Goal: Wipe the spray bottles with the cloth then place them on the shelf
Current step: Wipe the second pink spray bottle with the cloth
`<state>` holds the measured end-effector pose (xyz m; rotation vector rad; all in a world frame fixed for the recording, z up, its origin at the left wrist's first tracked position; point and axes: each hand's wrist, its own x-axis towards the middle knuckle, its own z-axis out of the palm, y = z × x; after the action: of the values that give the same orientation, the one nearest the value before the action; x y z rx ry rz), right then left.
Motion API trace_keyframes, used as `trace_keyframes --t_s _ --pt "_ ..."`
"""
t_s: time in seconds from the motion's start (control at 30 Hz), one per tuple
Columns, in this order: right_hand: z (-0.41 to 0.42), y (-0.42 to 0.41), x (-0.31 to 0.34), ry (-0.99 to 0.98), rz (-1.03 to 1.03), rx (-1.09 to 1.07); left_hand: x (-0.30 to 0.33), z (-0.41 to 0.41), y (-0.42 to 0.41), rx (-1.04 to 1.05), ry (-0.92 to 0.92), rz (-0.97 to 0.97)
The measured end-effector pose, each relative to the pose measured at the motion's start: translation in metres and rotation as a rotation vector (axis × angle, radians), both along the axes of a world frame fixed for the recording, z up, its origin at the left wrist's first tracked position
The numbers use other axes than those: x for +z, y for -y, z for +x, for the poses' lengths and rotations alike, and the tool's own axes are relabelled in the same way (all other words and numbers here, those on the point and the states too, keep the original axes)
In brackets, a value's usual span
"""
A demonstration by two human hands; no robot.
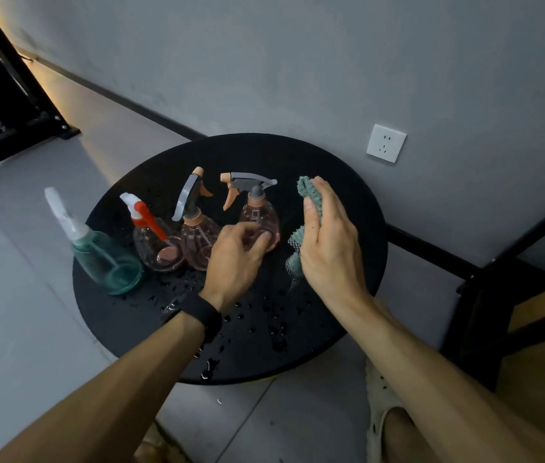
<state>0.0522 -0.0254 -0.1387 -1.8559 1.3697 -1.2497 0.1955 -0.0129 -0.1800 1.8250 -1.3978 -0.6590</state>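
The scene is dim and cool-toned, with a grey wall [298, 61] evenly but weakly lit. A warm yellow glow runs along the floor [13, 262] at the upper left — the only strong light. The black round surface [150, 182] swallows detail; water droplets [278, 332] on it catch small white glints. Straight lines bow toward the edges — wide-angle distortion. The teal bottle [104, 259] looks soft and slightly smeared.
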Motion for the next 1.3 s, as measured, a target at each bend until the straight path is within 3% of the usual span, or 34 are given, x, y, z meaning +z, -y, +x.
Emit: trace_keyframes --t_s 0.2,0.33,0.43,0.7,1.0,1.3 --pt "0.005 -0.02 -0.006 -0.194 -0.092 0.183 0.059 -0.024 -0.035 -0.231 -0.708 0.06" --pt "0.008 -0.026 -0.011 -0.324 -0.161 0.308 0.06 -0.027 -0.05 -0.201 -0.895 0.028" --pt "0.008 -0.031 -0.007 -0.327 -0.081 0.455 0.051 -0.018 -0.059 -0.082 -1.001 -0.027" --pt "0.004 -0.041 0.005 0.307 0.616 0.475 0.043 0.014 -0.072 -0.04 -0.929 0.055" --pt "0.0 -0.044 0.001 0.345 0.645 0.422 0.047 0.029 -0.092 -0.044 -0.598 0.042" --pt "-0.012 -0.053 0.0 0.114 0.71 0.528 0.036 0.036 -0.115 -0.061 -0.603 0.167"
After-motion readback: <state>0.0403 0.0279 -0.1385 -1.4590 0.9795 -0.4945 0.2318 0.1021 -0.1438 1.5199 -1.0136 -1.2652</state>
